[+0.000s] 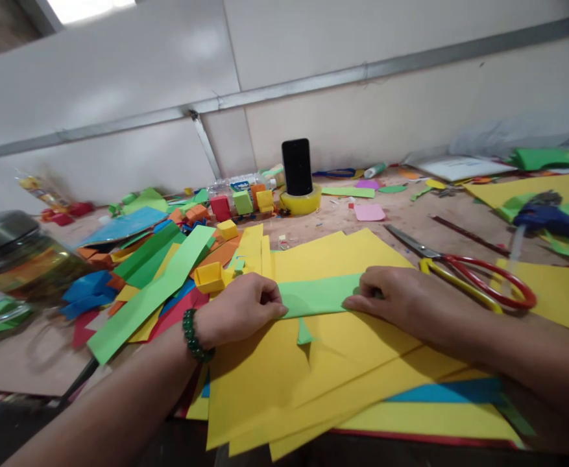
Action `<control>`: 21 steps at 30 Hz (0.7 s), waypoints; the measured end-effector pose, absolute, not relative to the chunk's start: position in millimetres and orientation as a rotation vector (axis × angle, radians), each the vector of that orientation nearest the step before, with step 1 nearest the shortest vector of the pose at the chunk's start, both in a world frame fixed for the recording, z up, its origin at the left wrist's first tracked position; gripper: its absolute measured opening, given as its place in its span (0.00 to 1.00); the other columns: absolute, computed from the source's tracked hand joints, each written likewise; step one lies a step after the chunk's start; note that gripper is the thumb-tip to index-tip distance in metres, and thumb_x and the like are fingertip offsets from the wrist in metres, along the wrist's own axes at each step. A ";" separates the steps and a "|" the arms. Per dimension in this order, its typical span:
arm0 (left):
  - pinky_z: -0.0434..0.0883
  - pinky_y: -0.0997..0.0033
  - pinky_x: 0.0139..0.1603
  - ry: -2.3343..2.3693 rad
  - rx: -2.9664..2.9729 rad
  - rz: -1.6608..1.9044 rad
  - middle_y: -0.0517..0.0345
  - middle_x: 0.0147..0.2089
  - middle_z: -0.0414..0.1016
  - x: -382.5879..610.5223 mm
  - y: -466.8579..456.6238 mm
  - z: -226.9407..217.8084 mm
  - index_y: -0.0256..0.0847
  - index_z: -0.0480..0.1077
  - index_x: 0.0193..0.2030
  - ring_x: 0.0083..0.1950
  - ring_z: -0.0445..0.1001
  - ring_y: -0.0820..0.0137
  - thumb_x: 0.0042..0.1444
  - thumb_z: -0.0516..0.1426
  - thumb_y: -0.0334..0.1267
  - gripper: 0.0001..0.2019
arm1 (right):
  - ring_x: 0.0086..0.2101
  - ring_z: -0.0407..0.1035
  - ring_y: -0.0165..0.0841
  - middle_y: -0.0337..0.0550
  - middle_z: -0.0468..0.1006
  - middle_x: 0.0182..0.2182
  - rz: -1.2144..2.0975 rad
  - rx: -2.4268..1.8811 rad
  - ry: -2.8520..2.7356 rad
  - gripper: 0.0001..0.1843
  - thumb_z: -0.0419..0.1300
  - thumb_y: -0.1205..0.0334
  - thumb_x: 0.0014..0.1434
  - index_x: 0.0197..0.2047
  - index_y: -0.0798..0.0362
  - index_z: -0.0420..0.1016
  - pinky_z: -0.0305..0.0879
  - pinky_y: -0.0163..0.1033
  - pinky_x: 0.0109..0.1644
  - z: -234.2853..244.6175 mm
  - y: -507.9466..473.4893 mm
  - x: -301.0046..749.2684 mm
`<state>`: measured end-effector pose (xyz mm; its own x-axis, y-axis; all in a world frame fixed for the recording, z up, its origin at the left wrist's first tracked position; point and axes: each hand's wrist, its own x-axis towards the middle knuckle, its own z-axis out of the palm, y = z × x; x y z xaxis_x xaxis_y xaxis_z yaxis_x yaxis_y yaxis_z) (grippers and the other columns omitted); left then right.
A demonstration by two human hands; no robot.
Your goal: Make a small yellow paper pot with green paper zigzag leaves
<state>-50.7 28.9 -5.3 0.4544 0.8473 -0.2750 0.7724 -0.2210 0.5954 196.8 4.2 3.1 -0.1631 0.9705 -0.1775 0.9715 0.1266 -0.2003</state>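
A strip of light green paper (319,294) lies across a stack of yellow paper sheets (265,389). My left hand (245,308), with a green bead bracelet at the wrist, pinches the strip's left end. At the other end, my right hand (386,295) has its fingers curled and thumb pressed on the paper. Just below the strip's near edge sits a small green paper scrap (304,332). Scissors (464,269) with one red and one yellow handle lie open beyond my right hand. Close to my left hand is a small yellow paper box (209,277).
Cut paper strips, including a long light green one (152,292), pile up on the left beside a lidded jar (21,259). A phone (296,166) stands in a yellow tape roll (301,202) near the wall. A blue-handled tool (551,217) lies at right.
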 end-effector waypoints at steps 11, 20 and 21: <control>0.61 0.79 0.28 1.292 1.862 0.018 0.60 0.27 0.73 -74.4 34.4 5.5 0.36 0.75 0.30 0.28 0.66 0.75 0.50 0.57 0.41 0.10 | 0.23 0.65 0.36 0.42 0.72 0.22 -0.465 1.982 2.531 0.19 0.58 0.44 0.54 0.21 0.49 0.68 0.53 0.39 0.27 -16.6 11.0 206.4; 0.56 0.77 0.24 1.420 1.958 -0.017 0.61 0.21 0.66 -67.8 32.4 2.7 0.37 0.68 0.23 0.25 0.61 0.76 0.53 0.54 0.44 0.14 | 0.22 0.62 0.35 0.41 0.67 0.21 -0.404 1.899 2.732 0.22 0.52 0.42 0.58 0.21 0.47 0.64 0.54 0.41 0.28 -45.2 14.3 225.0; 0.55 0.76 0.23 1.443 1.975 -0.025 0.62 0.21 0.65 -67.0 31.5 2.7 0.37 0.67 0.22 0.24 0.61 0.76 0.52 0.54 0.44 0.14 | 0.23 0.63 0.36 0.41 0.68 0.21 -0.430 1.903 2.741 0.22 0.51 0.41 0.59 0.21 0.47 0.64 0.55 0.41 0.28 -46.0 13.5 225.2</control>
<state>-67.0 31.5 2.7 0.3850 0.8353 -0.3924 0.8484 -0.1531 0.5067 225.2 13.5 -46.0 -0.3434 0.9385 0.0372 0.8820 0.3358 -0.3305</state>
